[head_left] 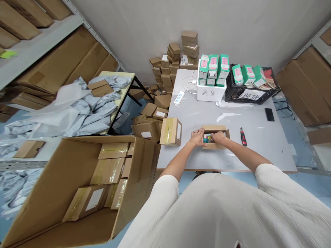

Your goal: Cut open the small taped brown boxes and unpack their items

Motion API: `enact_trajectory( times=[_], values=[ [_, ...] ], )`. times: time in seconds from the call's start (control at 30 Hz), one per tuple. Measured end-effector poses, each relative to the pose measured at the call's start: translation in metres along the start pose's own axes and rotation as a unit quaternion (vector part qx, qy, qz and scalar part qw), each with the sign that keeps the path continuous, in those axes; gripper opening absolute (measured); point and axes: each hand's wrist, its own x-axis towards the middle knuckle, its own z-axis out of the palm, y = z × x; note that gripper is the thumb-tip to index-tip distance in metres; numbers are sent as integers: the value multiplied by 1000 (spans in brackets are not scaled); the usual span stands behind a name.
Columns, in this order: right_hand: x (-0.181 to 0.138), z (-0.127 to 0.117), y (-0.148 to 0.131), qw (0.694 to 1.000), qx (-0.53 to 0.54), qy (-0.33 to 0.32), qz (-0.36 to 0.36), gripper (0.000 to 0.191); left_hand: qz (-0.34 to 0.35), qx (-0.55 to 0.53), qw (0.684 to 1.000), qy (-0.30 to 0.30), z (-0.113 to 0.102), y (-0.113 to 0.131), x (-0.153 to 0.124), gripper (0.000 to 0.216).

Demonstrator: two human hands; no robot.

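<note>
My left hand and right hand lie close together over the small open carton at the near middle of the grey table. The left hand rests on the carton's left edge; the right hand reaches inside and touches a green-and-pink item lying in it. Whether either hand is closed on anything I cannot tell.

Largest to smallest, surrounding objects:

Large open cardboard box, near left, below table level, holding flat taped parcels.

Side table, far left, heaped with grey plastic mailers.

Stack of small brown cartons, against the far wall, spilling down to the floor beside the grey table.

Black crate, far right of the table, carrying a white label and green boxes lying tilted.

White bin, just left of the crate, with upright green-and-pink boxes standing in it.

Sealed taped carton, near my left hand, on the table's left edge.

White power strip, far left of the table.

Black phone, right of the table.

Red-and-black utility knife, just right of the open carton, apart from it.
</note>
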Motion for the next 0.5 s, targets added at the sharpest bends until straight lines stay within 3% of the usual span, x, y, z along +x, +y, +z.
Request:
enact_trajectory(
  times=[0.13, 0.3, 0.5],
  values=[
    [-17, -13, -5, 1000, -16, -7, -1, 60, -4, -5, 1000, -7, 1, 0, 3, 136],
    [-25, -20, -15, 998, -48, -35, -11, 71, -6, -8, 1000, -10, 1, -1, 4, 137],
    [-20, -28, -24, 998, -54, -17, -39, 50, -3, -7, 1000, -4, 4, -1, 4, 138]
  ],
)
